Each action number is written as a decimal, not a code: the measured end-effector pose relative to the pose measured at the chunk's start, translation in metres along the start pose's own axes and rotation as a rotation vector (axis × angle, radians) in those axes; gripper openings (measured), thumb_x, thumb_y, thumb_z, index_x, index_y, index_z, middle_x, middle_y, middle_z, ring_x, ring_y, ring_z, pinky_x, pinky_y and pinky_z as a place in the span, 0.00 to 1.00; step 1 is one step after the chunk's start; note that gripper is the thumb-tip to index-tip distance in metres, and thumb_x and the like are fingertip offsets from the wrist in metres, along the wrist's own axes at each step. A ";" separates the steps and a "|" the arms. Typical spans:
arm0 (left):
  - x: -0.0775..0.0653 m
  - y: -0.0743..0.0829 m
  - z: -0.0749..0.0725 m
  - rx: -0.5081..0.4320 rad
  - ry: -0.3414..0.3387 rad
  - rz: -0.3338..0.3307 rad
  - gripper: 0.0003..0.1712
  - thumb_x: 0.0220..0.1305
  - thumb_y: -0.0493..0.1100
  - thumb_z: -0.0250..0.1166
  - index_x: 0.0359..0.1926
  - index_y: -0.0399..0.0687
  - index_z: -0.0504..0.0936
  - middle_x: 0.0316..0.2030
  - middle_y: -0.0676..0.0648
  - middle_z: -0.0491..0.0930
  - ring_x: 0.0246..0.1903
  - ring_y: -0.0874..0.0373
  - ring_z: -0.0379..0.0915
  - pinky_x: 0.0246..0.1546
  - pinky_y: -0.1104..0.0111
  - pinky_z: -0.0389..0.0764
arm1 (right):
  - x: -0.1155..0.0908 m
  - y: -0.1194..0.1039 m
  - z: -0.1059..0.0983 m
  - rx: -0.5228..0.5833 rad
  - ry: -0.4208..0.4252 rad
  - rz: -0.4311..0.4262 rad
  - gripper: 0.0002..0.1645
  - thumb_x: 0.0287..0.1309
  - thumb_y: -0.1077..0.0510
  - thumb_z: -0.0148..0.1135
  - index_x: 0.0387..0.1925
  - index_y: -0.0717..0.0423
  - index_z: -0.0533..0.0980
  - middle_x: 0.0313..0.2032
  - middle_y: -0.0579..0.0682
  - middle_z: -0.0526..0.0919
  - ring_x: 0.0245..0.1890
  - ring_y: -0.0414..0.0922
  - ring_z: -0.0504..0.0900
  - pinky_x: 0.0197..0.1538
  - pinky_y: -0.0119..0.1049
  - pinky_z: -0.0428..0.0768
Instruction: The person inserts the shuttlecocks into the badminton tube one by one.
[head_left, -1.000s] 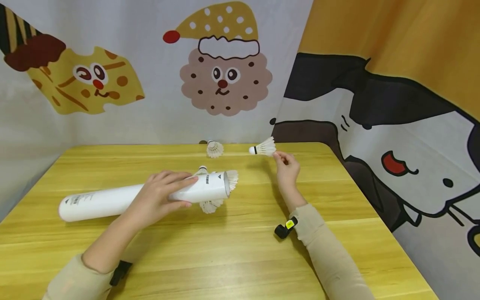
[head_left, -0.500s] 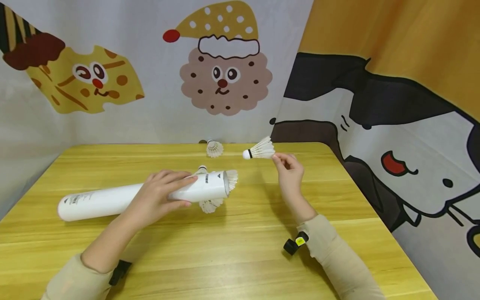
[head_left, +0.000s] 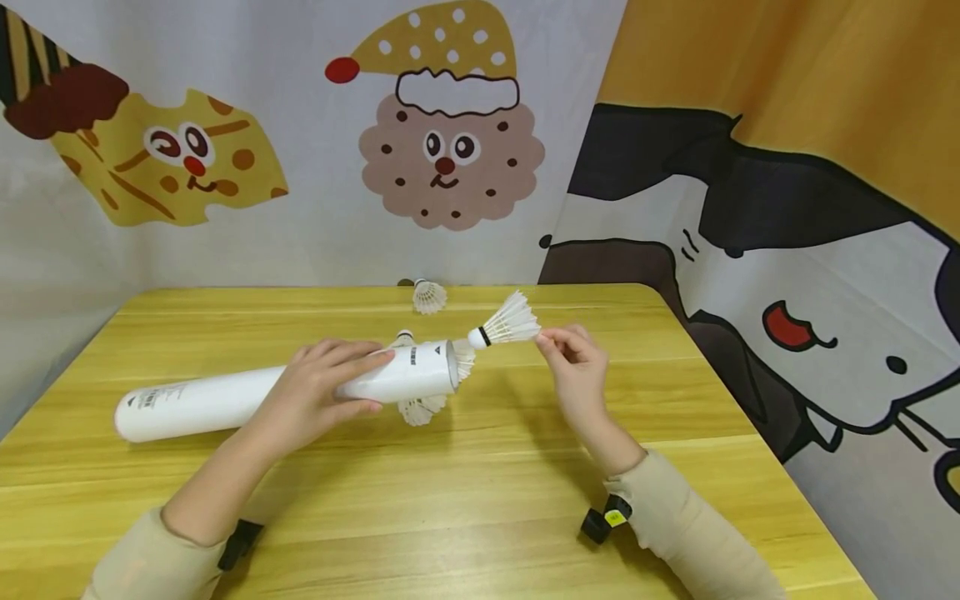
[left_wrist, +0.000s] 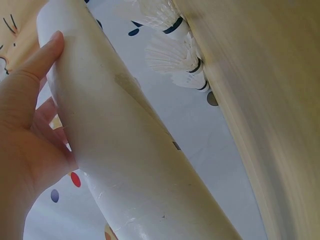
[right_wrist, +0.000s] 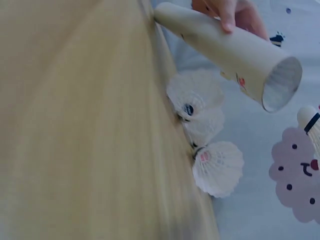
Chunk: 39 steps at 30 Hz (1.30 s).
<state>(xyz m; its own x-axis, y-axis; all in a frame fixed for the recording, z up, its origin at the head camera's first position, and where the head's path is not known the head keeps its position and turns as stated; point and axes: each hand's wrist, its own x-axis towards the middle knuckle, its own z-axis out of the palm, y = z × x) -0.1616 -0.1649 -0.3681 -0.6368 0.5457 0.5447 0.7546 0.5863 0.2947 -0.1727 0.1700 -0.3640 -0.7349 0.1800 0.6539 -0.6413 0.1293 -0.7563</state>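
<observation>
My left hand (head_left: 318, 387) grips a white shuttlecock tube (head_left: 202, 404) around its middle, holding it slanted above the table with its mouth end to the right. In the right wrist view that mouth (right_wrist: 282, 85) is uncovered; the inside is too dim to tell what it holds. My right hand (head_left: 577, 371) pinches a white feather shuttlecock (head_left: 510, 321) by its skirt edge. Its cork tip points left, just beyond and above the tube's mouth, apart from it. Behind the tube, partly hidden, lie shuttlecocks with a skirt (head_left: 422, 411) and a cork (head_left: 405, 337) showing.
Another shuttlecock (head_left: 430, 297) lies at the far edge of the wooden table (head_left: 450, 517). A printed curtain (head_left: 300, 250) hangs right behind that edge. Black wrist cameras (head_left: 597, 525) sit at both sleeves.
My right hand has brought the pinched shuttlecock left and toward me, closer to the tube's mouth, with its cork dipping lower. The left hand and tube have barely moved.
</observation>
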 end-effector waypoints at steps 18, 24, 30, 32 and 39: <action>0.000 0.000 0.000 0.002 0.003 0.004 0.42 0.44 0.50 0.77 0.64 0.57 0.75 0.57 0.47 0.76 0.52 0.51 0.69 0.45 0.55 0.64 | -0.027 -0.008 0.012 -0.065 -0.150 -0.125 0.06 0.45 0.82 0.64 0.27 0.74 0.79 0.22 0.55 0.71 0.25 0.36 0.67 0.26 0.24 0.66; 0.000 0.000 0.000 -0.002 0.005 0.012 0.42 0.44 0.48 0.77 0.64 0.56 0.75 0.57 0.46 0.76 0.52 0.51 0.69 0.45 0.56 0.64 | -0.031 -0.009 0.016 -0.053 -0.175 -0.114 0.06 0.45 0.82 0.64 0.26 0.74 0.79 0.21 0.55 0.71 0.24 0.36 0.67 0.27 0.24 0.67; 0.001 0.001 0.000 -0.002 0.005 0.016 0.40 0.46 0.50 0.76 0.63 0.56 0.75 0.58 0.48 0.76 0.52 0.51 0.69 0.44 0.56 0.64 | -0.035 -0.009 0.019 -0.041 -0.255 -0.093 0.07 0.46 0.81 0.64 0.27 0.72 0.80 0.21 0.55 0.71 0.25 0.38 0.67 0.28 0.26 0.69; 0.000 0.001 0.000 -0.003 0.004 0.017 0.40 0.46 0.51 0.76 0.63 0.56 0.75 0.58 0.48 0.76 0.52 0.51 0.69 0.44 0.56 0.64 | -0.036 -0.009 0.020 -0.045 -0.277 -0.083 0.07 0.47 0.80 0.65 0.28 0.71 0.80 0.21 0.54 0.70 0.24 0.39 0.66 0.28 0.26 0.69; 0.000 0.002 0.000 -0.004 -0.004 0.018 0.40 0.47 0.52 0.75 0.63 0.57 0.75 0.58 0.48 0.76 0.52 0.51 0.69 0.45 0.56 0.64 | -0.039 -0.010 0.025 -0.052 -0.319 -0.057 0.06 0.48 0.79 0.65 0.29 0.71 0.81 0.22 0.55 0.72 0.24 0.39 0.68 0.27 0.28 0.70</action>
<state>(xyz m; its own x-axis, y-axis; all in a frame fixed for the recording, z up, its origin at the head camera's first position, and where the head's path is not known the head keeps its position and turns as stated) -0.1605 -0.1639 -0.3675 -0.6237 0.5583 0.5471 0.7665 0.5741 0.2879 -0.1431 0.1376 -0.3809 -0.7355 -0.1423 0.6624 -0.6772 0.1814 -0.7131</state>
